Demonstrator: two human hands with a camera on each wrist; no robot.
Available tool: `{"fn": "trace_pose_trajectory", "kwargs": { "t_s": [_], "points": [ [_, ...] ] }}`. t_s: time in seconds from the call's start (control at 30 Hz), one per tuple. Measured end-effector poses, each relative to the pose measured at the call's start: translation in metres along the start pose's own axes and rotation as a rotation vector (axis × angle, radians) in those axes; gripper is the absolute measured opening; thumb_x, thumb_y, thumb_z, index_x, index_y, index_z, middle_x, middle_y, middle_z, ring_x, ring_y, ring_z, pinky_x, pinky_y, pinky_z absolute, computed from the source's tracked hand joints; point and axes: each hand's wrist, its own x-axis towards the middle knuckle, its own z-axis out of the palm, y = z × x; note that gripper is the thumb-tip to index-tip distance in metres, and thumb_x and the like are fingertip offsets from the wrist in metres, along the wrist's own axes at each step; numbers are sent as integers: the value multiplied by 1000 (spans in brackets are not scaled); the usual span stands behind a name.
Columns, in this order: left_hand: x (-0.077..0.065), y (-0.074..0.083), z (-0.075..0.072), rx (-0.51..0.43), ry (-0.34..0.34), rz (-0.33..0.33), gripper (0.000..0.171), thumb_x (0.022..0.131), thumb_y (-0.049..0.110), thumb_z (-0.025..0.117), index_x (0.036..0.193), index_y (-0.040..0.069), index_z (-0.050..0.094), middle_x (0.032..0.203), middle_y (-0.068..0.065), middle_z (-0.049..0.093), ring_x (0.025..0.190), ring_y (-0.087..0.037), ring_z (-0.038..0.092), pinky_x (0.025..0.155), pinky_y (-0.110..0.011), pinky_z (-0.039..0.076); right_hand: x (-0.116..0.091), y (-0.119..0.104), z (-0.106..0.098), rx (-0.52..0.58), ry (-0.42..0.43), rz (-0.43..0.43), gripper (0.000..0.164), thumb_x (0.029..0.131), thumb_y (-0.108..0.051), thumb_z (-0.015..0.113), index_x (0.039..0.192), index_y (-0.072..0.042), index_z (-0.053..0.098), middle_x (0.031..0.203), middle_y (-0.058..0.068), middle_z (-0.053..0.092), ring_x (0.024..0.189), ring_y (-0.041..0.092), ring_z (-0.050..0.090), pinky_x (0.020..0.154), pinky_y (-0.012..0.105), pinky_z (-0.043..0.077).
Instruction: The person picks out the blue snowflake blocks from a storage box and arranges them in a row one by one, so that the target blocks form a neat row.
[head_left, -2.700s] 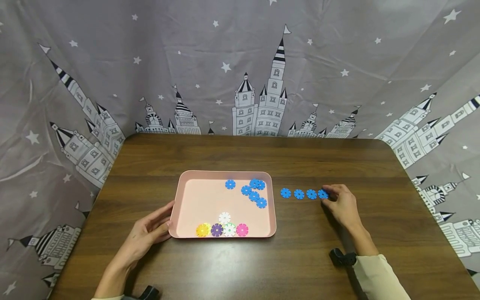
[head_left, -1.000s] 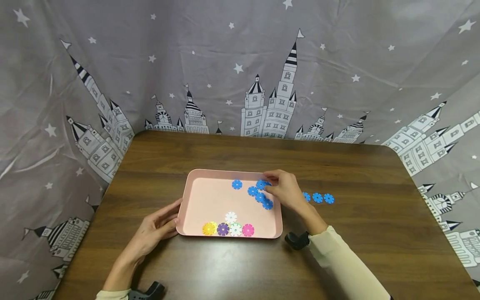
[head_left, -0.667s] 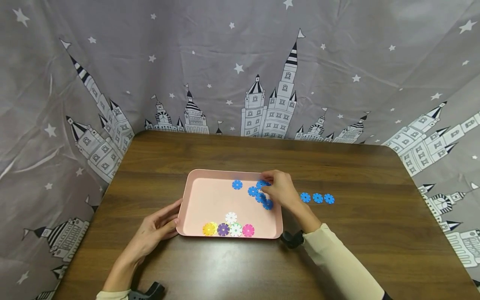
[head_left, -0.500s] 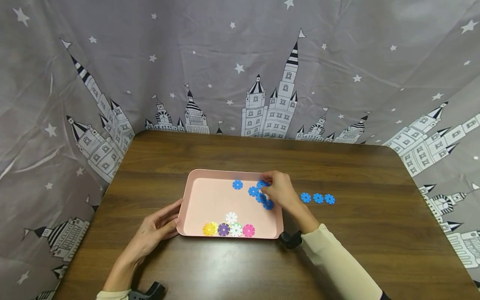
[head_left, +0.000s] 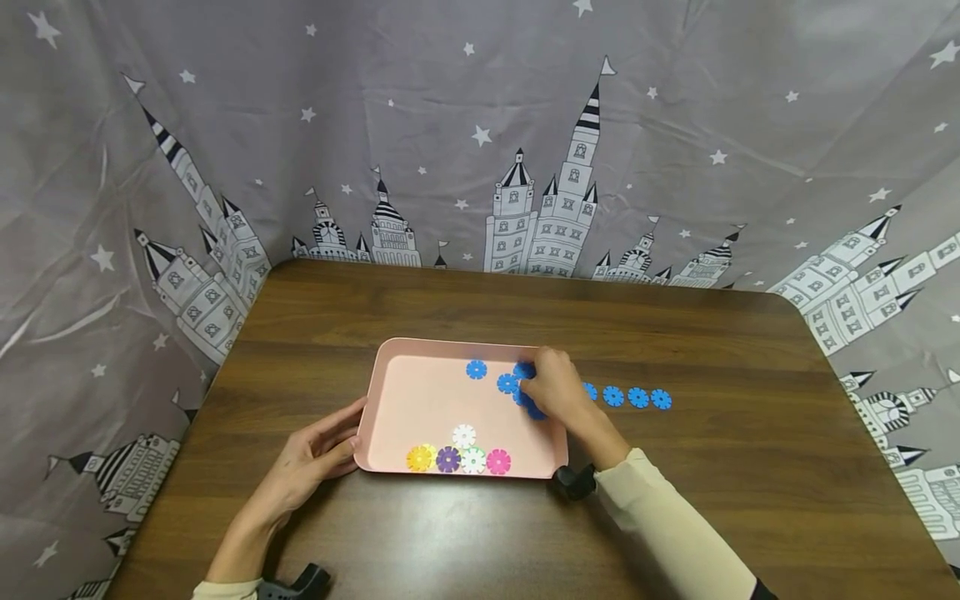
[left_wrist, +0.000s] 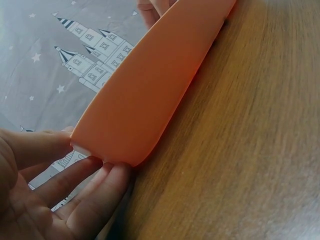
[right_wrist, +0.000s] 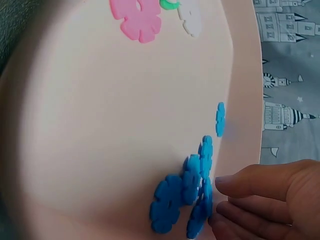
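My left hand (head_left: pixel 311 454) grips the left end of a shallow pink tray (head_left: pixel 375 408); in the left wrist view its fingers (left_wrist: pixel 100 195) meet the tray's outer end wall. Several blue snowflake discs (head_left: pixel 507 383) lie at the tray's right, some overlapping. Over them is my right hand (head_left: pixel 555 383), fingers curled down. In the right wrist view, its thumb (right_wrist: pixel 235 184) and fingertips sit at opposite edges of one blue snowflake disc (right_wrist: pixel 207 200). Along the tray's front wall lie yellow, purple (head_left: pixel 448 459), white and pink snowflake discs (head_left: pixel 498 462).
To the tray's right, blue snowflake discs (head_left: pixel 637 397) form a row on the brown wooden table (head_left: pixel 735 467), its left end partly behind the right wrist. A grey curtain (head_left: pixel 420 108) with printed castles hangs behind the table.
My right hand has come from the right end of the row of blue discs into the tray, and lately shifted slightly toward the front. The left hand stays on the tray.
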Motion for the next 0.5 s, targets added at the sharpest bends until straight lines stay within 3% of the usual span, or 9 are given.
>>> {"fn": "trace_pose_trajectory", "kwargs": {
  "t_s": [0.17, 0.27, 0.4, 0.5],
  "points": [
    [-1, -1, 0, -2, 4, -8, 58, 98, 9, 60, 150, 0, 36, 144, -31, 42, 112, -3, 58, 82, -31, 56, 0, -1, 4, 20, -18, -10, 32, 81, 5, 67, 113, 5, 70, 100, 18, 67, 80, 26, 57, 63, 30, 50],
    [-1, -1, 0, -5, 2, -5, 58, 98, 9, 60, 150, 0, 36, 145, -30, 42, 112, -4, 58, 82, -30, 56, 1, -1, 7, 30, -15, -34, 34, 79, 6, 67, 114, 5, 70, 105, 18, 68, 88, 26, 59, 73, 33, 54],
    [1, -3, -2, -3, 2, -10, 58, 98, 9, 60, 150, 0, 36, 146, -29, 42, 113, -5, 58, 83, -31, 56, 2, -1, 11, 56, -5, -121, 37, 75, 11, 67, 111, 5, 71, 109, 17, 70, 104, 27, 63, 91, 39, 53],
    [2, -3, -2, -4, 1, -19, 58, 98, 9, 61, 150, 1, 37, 147, -27, 41, 114, -5, 58, 84, -32, 56, 2, -1, 12, 66, -9, -201, 36, 72, 13, 68, 107, 7, 72, 106, 16, 71, 102, 26, 66, 89, 39, 54]
  ]
}}
